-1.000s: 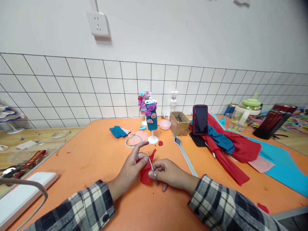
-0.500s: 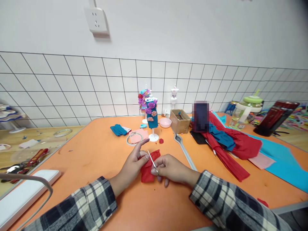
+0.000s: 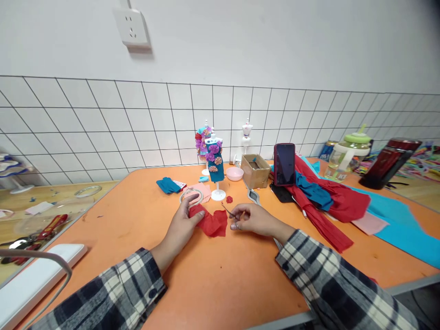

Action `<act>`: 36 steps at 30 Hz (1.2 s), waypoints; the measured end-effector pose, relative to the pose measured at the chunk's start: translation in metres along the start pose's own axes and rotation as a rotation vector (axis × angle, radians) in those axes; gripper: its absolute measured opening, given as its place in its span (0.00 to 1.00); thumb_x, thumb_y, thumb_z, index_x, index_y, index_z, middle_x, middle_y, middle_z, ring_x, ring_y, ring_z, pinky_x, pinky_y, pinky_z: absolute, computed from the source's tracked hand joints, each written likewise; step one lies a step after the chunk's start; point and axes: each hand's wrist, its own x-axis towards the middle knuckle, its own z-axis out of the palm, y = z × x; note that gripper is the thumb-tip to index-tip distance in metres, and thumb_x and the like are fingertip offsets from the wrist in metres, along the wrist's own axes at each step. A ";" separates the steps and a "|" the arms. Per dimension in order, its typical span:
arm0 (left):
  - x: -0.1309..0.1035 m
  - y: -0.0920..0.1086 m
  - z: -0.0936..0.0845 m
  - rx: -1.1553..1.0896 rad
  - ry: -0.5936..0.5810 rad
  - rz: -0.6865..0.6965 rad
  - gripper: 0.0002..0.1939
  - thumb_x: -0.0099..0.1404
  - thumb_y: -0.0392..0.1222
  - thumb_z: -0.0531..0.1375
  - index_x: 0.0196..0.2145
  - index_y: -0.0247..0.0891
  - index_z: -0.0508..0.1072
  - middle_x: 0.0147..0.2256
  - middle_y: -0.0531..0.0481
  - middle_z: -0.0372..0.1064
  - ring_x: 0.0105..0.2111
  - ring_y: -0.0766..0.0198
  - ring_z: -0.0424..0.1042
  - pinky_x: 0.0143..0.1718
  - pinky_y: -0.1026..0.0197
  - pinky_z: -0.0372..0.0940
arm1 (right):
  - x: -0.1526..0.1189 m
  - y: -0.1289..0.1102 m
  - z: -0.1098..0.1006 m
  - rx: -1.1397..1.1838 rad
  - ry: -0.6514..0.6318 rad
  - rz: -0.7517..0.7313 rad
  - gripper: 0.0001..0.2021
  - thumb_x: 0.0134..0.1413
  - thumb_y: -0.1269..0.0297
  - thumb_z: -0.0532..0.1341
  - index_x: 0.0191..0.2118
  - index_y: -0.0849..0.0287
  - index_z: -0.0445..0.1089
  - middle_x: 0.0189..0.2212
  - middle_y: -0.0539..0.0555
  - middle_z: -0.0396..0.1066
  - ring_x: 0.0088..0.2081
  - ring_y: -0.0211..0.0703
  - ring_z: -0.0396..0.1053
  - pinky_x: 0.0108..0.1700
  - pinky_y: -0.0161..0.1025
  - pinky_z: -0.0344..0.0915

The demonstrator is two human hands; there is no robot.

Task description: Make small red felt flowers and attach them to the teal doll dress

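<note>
My left hand (image 3: 181,225) pinches a piece of red crepe paper (image 3: 213,223) between thumb and fingers; the sheet spreads out to the right above the table. Closed around a small pair of scissors (image 3: 228,211), my right hand (image 3: 252,219) is just right of the paper, with the thin tip pointing up and left. The fingers hide most of the handles. Beyond the hands, a small white dress form (image 3: 216,167) wears a blue dress with purple and peach flowers. A small red crumpled piece (image 3: 229,199) lies by its base.
A pink bowl (image 3: 234,173), a cardboard box (image 3: 256,172) and a propped phone (image 3: 285,164) stand at the back. Red paper (image 3: 350,204) and blue sheets (image 3: 402,220) lie right, near a dark red flask (image 3: 390,164). Blue paper (image 3: 167,185) is left; a white power strip (image 3: 41,279) is front left.
My hands have moved apart, the left leftward and the right up and rightward. The red paper, folded before, is now opened out, and the scissors have come away from over it.
</note>
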 end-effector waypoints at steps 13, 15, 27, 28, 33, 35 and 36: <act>0.010 0.007 -0.041 0.930 -0.403 0.314 0.36 0.58 0.41 0.61 0.64 0.47 0.58 0.57 0.40 0.67 0.51 0.43 0.68 0.49 0.50 0.60 | -0.003 0.007 0.007 -0.455 0.013 0.046 0.27 0.45 0.66 0.66 0.55 0.57 0.63 0.26 0.47 0.69 0.29 0.39 0.66 0.29 0.34 0.55; 0.011 0.008 -0.039 1.014 -0.388 0.346 0.37 0.59 0.44 0.61 0.65 0.46 0.56 0.54 0.38 0.68 0.50 0.43 0.68 0.49 0.49 0.60 | -0.003 0.002 0.012 -0.550 0.165 -0.057 0.17 0.50 0.69 0.61 0.48 0.58 0.67 0.26 0.48 0.68 0.28 0.38 0.64 0.30 0.34 0.54; 0.032 -0.006 -0.064 0.984 -0.351 0.533 0.26 0.58 0.37 0.58 0.56 0.38 0.64 0.47 0.42 0.70 0.46 0.51 0.68 0.49 0.50 0.63 | 0.059 -0.019 0.084 -1.091 0.161 -0.580 0.09 0.57 0.69 0.55 0.39 0.61 0.72 0.36 0.56 0.72 0.40 0.46 0.66 0.38 0.39 0.59; 0.036 -0.007 -0.068 0.991 -0.328 0.545 0.23 0.60 0.37 0.56 0.53 0.37 0.66 0.48 0.41 0.70 0.48 0.51 0.68 0.50 0.50 0.62 | 0.058 -0.016 0.084 -1.129 0.142 -0.566 0.09 0.57 0.69 0.55 0.40 0.61 0.72 0.36 0.57 0.72 0.40 0.47 0.66 0.39 0.40 0.59; 0.052 -0.014 -0.079 1.193 -0.215 0.524 0.12 0.64 0.42 0.55 0.42 0.38 0.74 0.43 0.41 0.72 0.46 0.48 0.69 0.47 0.49 0.63 | 0.046 -0.017 0.083 -1.192 0.169 -0.489 0.09 0.58 0.65 0.57 0.40 0.61 0.71 0.39 0.58 0.71 0.41 0.49 0.66 0.40 0.42 0.60; 0.054 -0.016 -0.078 1.224 -0.227 0.501 0.10 0.65 0.42 0.55 0.38 0.40 0.75 0.39 0.42 0.73 0.43 0.49 0.70 0.43 0.50 0.64 | 0.043 -0.020 0.084 -1.204 0.183 -0.453 0.09 0.58 0.64 0.57 0.40 0.62 0.71 0.38 0.58 0.71 0.40 0.49 0.66 0.40 0.43 0.59; 0.054 -0.017 -0.078 1.222 -0.228 0.492 0.10 0.65 0.42 0.55 0.37 0.40 0.75 0.38 0.42 0.73 0.42 0.49 0.70 0.42 0.50 0.64 | 0.042 -0.021 0.084 -1.210 0.177 -0.440 0.10 0.59 0.64 0.57 0.40 0.62 0.72 0.37 0.58 0.72 0.39 0.49 0.67 0.40 0.43 0.59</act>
